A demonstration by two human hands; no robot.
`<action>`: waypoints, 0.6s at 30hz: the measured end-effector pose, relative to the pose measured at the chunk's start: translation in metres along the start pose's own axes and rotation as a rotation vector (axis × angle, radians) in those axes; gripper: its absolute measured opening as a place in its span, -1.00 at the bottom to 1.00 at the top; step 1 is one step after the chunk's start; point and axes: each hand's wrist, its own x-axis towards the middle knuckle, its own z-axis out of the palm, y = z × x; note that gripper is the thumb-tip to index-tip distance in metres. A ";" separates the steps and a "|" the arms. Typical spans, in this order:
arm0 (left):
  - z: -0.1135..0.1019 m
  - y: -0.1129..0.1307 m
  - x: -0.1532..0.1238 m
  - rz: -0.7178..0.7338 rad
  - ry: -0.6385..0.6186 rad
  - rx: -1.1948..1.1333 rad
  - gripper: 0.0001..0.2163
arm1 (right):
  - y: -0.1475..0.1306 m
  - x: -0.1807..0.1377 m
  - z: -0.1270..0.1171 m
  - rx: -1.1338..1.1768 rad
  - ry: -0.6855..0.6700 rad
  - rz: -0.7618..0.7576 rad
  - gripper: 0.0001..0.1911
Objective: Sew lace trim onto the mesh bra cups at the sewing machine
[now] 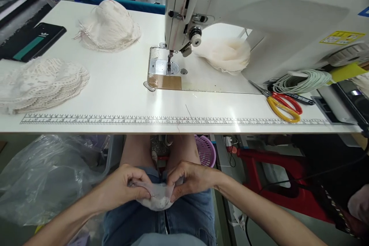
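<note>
- The sewing machine [259, 15] stands idle across the back of the table [115, 96]. Nothing lies under its presser foot, and the needle plate [166, 67] is bare.
- A crumpled plastic bag [43, 177] sits below the table edge on the left. What it holds cannot be made out.
- A flat stack of lace pieces [40, 84] lies at the table's left end, with a domed lace pile [111, 27] further back. A heap of sheer fabric [227, 54] rests just behind the needle. Whether any of these are already stitched cannot be told.
- The left hand [121, 188] and right hand [191, 180] meet low over the lap, well below the table edge.
- The small pale fabric piece [157, 199] is between them, resting against the denim shorts [178, 215]. Both hands' fingers and thumbs are closed on its upper edge, pinching it from either side.
- Judging by this, the piece is at a hand-fitting stage. It has not reached the machine, so any sewing on it looks not yet begun.
- The scissors [284, 107] lie untouched on the right, well apart from both hands.
</note>
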 end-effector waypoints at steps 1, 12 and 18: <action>-0.001 0.000 0.001 0.004 -0.010 -0.002 -0.89 | -0.001 -0.001 -0.001 -0.027 0.001 0.001 -0.64; -0.002 0.000 0.009 0.046 -0.036 -0.032 -0.84 | -0.006 0.013 0.007 -0.124 0.095 -0.013 -0.65; 0.001 -0.005 0.016 0.068 -0.034 -0.029 -0.84 | -0.005 0.008 0.005 -0.057 0.122 0.103 -0.59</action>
